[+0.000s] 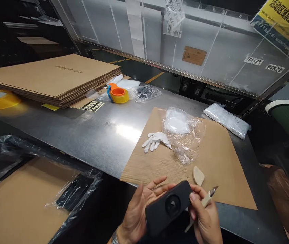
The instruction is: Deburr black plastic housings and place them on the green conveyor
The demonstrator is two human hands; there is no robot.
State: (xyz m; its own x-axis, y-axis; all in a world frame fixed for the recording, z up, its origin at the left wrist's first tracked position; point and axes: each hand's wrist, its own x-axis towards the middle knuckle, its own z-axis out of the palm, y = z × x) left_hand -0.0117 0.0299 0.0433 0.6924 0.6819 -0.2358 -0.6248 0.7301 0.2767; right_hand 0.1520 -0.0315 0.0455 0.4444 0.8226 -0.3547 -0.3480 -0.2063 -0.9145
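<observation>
A black rectangular block (159,215) with a round recess and a small light-coloured centre is tilted in front of me. My right hand (205,215) pinches its right end between thumb and fingers. That same hand also holds a cream-handled craft knife (206,200), blade pointing up and right. My left hand (139,210) is beside the block's left end, palm up, with the thumb raised and the fingers stretched behind the block; whether the palm bears its weight is hidden. Just beyond, a beige wedge-shaped pad (198,176) lies on a cardboard sheet (223,169).
A white glove (156,141) and a clear plastic bag (185,142) lie on the cardboard. Stacked flat cardboard (50,79), a tape dispenser (119,95) and a yellow tape roll (0,100) occupy the metal table (103,128). A plastic-lined box (27,200) stands lower left.
</observation>
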